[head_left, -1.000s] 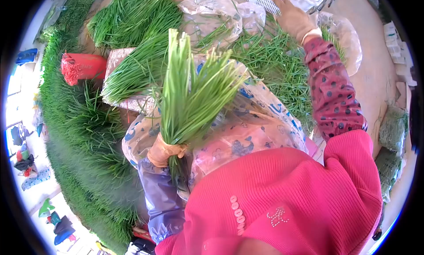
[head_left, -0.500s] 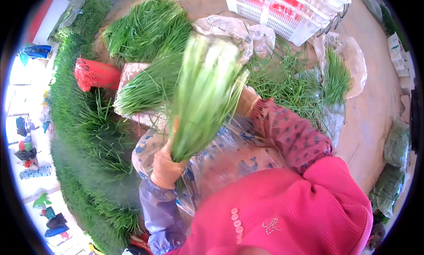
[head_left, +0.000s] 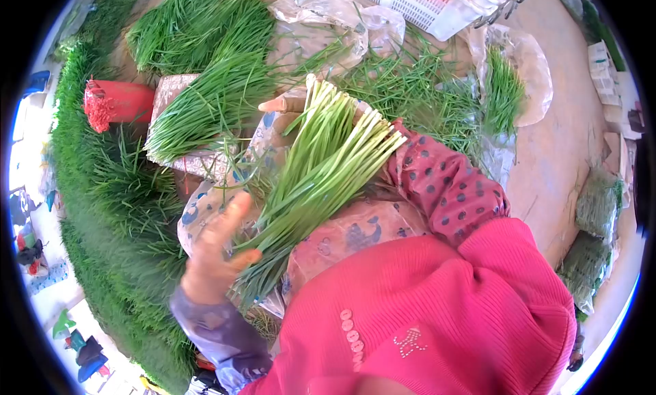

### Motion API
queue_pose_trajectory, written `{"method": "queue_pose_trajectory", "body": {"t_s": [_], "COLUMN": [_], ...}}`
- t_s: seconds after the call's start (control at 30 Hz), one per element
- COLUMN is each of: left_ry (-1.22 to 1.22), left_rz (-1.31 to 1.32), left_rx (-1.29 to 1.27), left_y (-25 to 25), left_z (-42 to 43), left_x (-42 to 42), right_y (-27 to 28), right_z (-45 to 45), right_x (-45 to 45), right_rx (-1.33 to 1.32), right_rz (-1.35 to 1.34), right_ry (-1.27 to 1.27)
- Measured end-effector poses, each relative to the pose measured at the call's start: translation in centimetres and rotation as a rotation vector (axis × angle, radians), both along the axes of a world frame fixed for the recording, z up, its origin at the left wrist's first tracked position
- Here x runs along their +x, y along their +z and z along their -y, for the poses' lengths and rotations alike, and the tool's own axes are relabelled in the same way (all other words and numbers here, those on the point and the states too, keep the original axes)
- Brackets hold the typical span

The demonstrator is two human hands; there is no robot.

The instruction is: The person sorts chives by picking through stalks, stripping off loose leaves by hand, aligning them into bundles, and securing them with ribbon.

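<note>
A bundle of long green stalks (head_left: 318, 166) lies slanted across my lap, its pale cut ends up and to the right. My left hand (head_left: 215, 255), gloved and slightly blurred, is off the bundle at its lower left, fingers apart. Behind the upper part of the bundle is my right hand (head_left: 287, 105); a gloved finger or thumb sticks out to the left, and the rest is hidden by the stalks. The bundle rests over a patterned plastic apron (head_left: 362, 234).
More stalks (head_left: 215, 111) lie on a small board (head_left: 167, 94) beside a red roll (head_left: 123, 102). Loose stalks (head_left: 417, 87) and plastic sheets (head_left: 321, 26) cover the ground ahead. White baskets (head_left: 437, 9) stand at the top. A dense green heap (head_left: 116, 258) lines the left side.
My left hand has let go of the bundle and moved left. My right hand came back from the baskets to behind the bundle, which now leans down to the left.
</note>
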State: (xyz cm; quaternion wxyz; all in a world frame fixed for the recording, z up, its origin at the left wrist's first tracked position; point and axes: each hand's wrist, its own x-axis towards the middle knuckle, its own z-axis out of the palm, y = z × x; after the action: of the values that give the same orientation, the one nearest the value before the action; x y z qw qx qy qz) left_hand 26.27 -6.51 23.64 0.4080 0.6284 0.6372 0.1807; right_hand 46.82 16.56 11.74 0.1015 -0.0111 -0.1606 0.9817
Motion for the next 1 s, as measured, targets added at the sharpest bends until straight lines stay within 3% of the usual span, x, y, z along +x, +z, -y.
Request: {"method": "queue_pose_trajectory", "body": {"t_s": [0.03,0.07,0.1,0.17,0.2,0.3,0.37,0.4,0.43,0.5,0.6,0.67,0.7,0.73,0.8,0.83,0.9,0.93,0.97,1.0], "left_ry": [0.183,0.429,0.436,0.297,0.246,0.078,0.077,0.090,0.096,0.232,0.316,0.336,0.322,0.304,0.297,0.299,0.311,0.332,0.334,0.326], "left_rz": [0.176,0.459,0.459,0.530,0.625,0.871,0.930,0.976,0.993,0.991,0.941,0.888,0.851,0.812,0.842,0.871,0.958,1.046,1.046,0.941], "left_rx": [-0.020,-0.117,-0.112,-0.140,-0.147,-0.409,-0.384,-0.368,-0.363,-0.450,-0.425,-0.403,-0.399,-0.395,-0.351,-0.302,-0.300,-0.301,-0.305,-0.247], "left_y": [1.1,2.1,1.4,-2.0,-6.0,-8.2,-10.4,-11.3,-10.9,-9.6,-10.9,-11.3,-11.2,-11.1,-11.5,-11.4,-10.4,-9.9,-10.1,-10.7], "left_z": [-0.7,-1.7,-2.8,-5.1,-5.7,-7.9,-7.7,-7.5,-7.5,-7.5,-6.9,-6.7,-6.8,-6.9,-6.5,-6.5,-6.6,-6.4,-5.9,-5.4], "left_x": [-0.6,0.1,0.1,-0.3,-0.2,4.2,5.8,6.4,6.7,6.8,7.1,7.3,7.4,7.6,7.8,8.0,8.4,8.6,8.5,8.3], "right_y": [0.4,0.7,1.8,1.1,1.0,1.2,1.4,1.5,3.2,1.8,4.7,8.3,8.5,8.7,8.3,8.1,7.7,6.7,6.6,6.6], "right_z": [0.0,0.6,0.5,0.1,0.2,-0.2,-0.6,-1.3,-2.7,-6.0,-7.2,-5.3,-3.9,-2.4,-0.9,-0.8,-0.8,-0.7,-1.1,-1.8], "right_x": [-0.2,0.1,0.0,-1.1,-1.3,-1.2,-0.6,0.5,1.1,3.2,5.0,5.2,5.1,4.4,2.9,2.5,2.0,1.8,1.9,2.0], "right_rx": [0.096,-0.152,-0.225,-0.177,-0.171,-0.121,-0.123,0.078,0.140,0.845,0.722,1.461,1.459,1.987,2.563,2.561,1.846,1.626,1.622,1.321], "right_rz": [0.016,-0.007,-0.066,-0.249,-0.248,-0.176,-0.075,0.004,0.327,0.514,0.639,0.687,0.693,0.687,0.652,0.664,0.903,0.869,0.870,0.831], "right_ry": [0.012,0.014,0.062,0.154,0.161,0.103,0.048,-0.010,-0.050,-0.172,-0.332,-0.315,-0.312,-0.436,-0.446,-0.447,-0.310,-0.502,-0.500,-0.573]}}
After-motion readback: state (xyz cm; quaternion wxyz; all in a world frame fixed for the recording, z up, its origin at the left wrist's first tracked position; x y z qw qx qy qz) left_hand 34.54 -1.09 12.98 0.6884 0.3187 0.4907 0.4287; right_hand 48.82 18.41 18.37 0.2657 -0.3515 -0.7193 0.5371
